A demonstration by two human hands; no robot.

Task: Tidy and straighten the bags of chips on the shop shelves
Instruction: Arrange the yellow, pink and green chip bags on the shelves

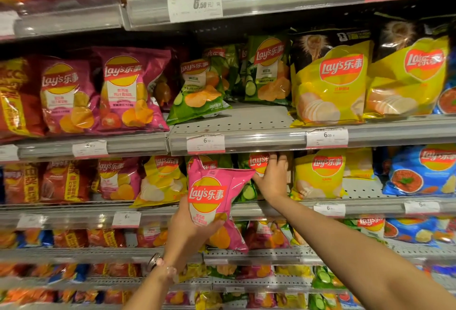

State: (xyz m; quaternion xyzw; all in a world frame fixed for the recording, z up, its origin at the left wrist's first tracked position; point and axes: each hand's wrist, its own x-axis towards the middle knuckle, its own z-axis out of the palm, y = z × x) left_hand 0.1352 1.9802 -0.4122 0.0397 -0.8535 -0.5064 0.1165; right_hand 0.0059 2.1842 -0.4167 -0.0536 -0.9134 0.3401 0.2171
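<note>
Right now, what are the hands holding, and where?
The left hand grips the pink chip bag around its lower middle. The right hand holds nothing, resting on a green bag.

white price tags [205, 143] on shelf rails, possibly a bracelet [158, 261]

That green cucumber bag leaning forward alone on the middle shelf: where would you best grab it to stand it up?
Take the green cucumber bag by its top seam, reaching in from the front over the bare shelf. It leans with the top tilted back and left and the bottom edge slid forward, so the top is free; probably pinch there and pull upright.
</note>
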